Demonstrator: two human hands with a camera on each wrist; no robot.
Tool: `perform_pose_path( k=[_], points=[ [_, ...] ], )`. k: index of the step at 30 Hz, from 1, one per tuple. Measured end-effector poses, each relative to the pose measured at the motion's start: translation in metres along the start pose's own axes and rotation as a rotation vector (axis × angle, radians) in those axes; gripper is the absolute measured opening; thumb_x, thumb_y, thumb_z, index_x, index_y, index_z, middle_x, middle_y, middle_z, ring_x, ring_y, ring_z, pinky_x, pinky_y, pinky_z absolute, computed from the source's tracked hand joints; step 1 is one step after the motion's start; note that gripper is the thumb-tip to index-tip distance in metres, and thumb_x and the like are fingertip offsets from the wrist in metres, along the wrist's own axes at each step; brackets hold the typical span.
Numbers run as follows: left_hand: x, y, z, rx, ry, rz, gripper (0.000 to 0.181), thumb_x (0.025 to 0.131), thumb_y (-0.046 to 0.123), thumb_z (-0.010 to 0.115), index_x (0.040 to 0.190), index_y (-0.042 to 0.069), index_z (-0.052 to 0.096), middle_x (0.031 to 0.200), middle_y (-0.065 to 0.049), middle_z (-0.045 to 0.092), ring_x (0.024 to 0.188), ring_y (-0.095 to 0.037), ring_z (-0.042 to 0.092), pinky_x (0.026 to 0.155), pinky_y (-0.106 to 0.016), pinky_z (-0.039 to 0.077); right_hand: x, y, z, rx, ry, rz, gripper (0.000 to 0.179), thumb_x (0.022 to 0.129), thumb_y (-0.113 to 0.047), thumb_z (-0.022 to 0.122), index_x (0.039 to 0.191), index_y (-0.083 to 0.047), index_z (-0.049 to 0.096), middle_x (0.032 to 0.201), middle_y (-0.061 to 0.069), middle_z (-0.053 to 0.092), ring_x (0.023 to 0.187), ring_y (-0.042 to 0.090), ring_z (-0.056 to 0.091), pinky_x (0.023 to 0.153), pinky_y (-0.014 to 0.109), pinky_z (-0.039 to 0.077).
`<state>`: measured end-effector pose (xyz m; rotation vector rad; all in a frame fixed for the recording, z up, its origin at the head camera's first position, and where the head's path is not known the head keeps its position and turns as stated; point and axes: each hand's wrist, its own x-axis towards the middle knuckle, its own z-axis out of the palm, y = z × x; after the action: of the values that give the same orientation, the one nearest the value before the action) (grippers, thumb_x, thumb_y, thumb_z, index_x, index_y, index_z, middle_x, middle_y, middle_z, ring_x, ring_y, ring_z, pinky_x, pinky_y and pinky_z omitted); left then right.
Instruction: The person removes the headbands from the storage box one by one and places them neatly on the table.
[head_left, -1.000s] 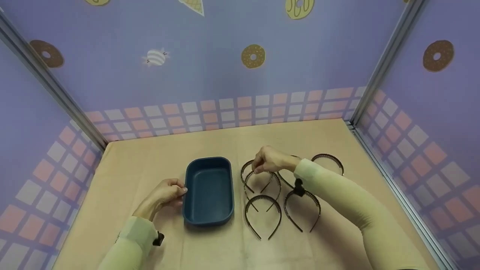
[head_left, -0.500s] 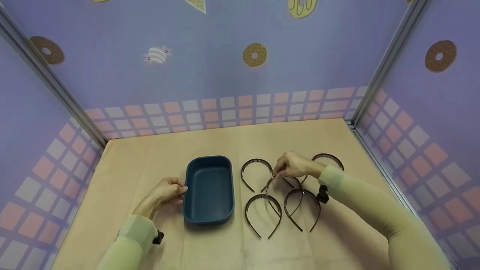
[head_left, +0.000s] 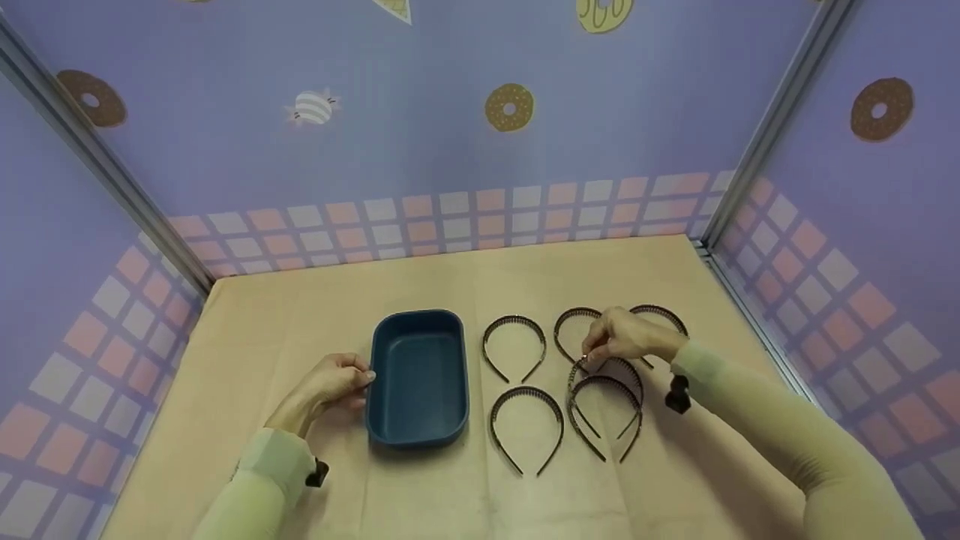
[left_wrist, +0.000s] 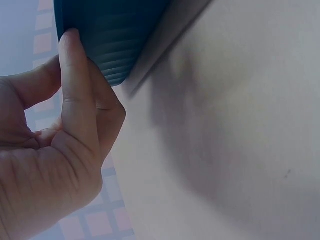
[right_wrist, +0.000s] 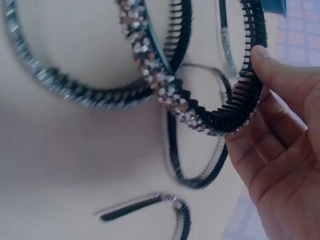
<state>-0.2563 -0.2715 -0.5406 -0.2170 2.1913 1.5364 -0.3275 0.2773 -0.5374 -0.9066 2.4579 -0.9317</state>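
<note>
My left hand (head_left: 330,384) holds the left wall of an empty dark blue rectangular bin (head_left: 418,390). In the left wrist view, thumb and fingers pinch that wall (left_wrist: 110,42) near the rim. My right hand (head_left: 630,334) pinches a toothed headband (right_wrist: 175,102) by its arch. It is studded with glittering stones and hangs above the table. Below it in the head view lies another headband (head_left: 606,381), partly overlapped. Behind the right hand are two more headbands, one at its left (head_left: 577,312) and one at its right (head_left: 658,310), both partly hidden.
Between bin and right hand lie a rear headband (head_left: 514,320) and a front headband (head_left: 526,392). A beige cloth (head_left: 420,495) covers the table. Patterned purple walls with metal corner posts (head_left: 772,135) enclose the back and sides.
My right hand has moved right with the headband, from above the rear-left headband to above the right-hand ones. The left hand and bin have stayed put.
</note>
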Motion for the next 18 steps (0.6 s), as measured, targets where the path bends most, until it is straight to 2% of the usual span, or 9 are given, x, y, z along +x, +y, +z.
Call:
perform_pose_path(
  k=[3, 6, 10, 14, 18],
  points=[
    [-0.001, 0.000, 0.000, 0.004, -0.002, 0.004, 0.004, 0.108, 0.006, 0.066, 0.105, 0.004, 0.064, 0.089, 0.000, 0.063, 0.073, -0.011, 0.064, 0.065, -0.024, 0.063, -0.011, 0.007, -0.004, -0.012, 0.000, 0.030, 0.006, 0.096, 0.002, 0.084, 0.097, -0.001, 0.088, 0.096, 0.016, 0.084, 0.084, 0.011, 0.076, 0.073, 0.019, 0.059],
    [-0.001, 0.000, 0.000, 0.009, -0.002, 0.009, 0.005, 0.108, 0.007, 0.067, 0.105, 0.004, 0.065, 0.090, 0.000, 0.062, 0.073, -0.011, 0.064, 0.064, -0.024, 0.062, -0.022, 0.014, -0.008, -0.080, 0.025, 0.041, 0.002, 0.095, -0.006, 0.087, 0.095, -0.004, 0.088, 0.094, 0.010, 0.085, 0.080, 0.003, 0.070, 0.072, 0.019, 0.057],
    [-0.001, -0.001, 0.000, 0.013, 0.001, 0.013, 0.004, 0.107, 0.006, 0.067, 0.104, 0.004, 0.065, 0.089, 0.000, 0.062, 0.071, -0.010, 0.063, 0.062, -0.024, 0.062, -0.037, 0.022, -0.011, -0.121, 0.051, 0.004, 0.002, 0.092, -0.005, 0.090, 0.093, -0.005, 0.089, 0.090, 0.009, 0.085, 0.077, 0.000, 0.066, 0.070, 0.019, 0.054],
    [0.000, -0.001, 0.001, 0.013, 0.019, 0.009, 0.003, 0.105, 0.006, 0.068, 0.104, 0.004, 0.065, 0.087, 0.000, 0.062, 0.071, -0.011, 0.062, 0.062, -0.023, 0.061, -0.049, 0.031, -0.012, -0.040, 0.029, -0.023, 0.008, 0.090, 0.006, 0.086, 0.091, -0.001, 0.087, 0.086, 0.016, 0.083, 0.073, 0.002, 0.066, 0.065, 0.018, 0.053],
    [0.001, -0.001, 0.002, -0.007, 0.025, 0.006, 0.004, 0.104, 0.005, 0.068, 0.102, 0.005, 0.064, 0.086, 0.001, 0.060, 0.073, -0.011, 0.062, 0.061, -0.023, 0.061, -0.060, 0.036, -0.017, 0.009, -0.002, 0.033, 0.008, 0.090, 0.007, 0.086, 0.091, -0.001, 0.087, 0.087, 0.018, 0.081, 0.073, 0.003, 0.066, 0.064, 0.017, 0.054]
  ],
)
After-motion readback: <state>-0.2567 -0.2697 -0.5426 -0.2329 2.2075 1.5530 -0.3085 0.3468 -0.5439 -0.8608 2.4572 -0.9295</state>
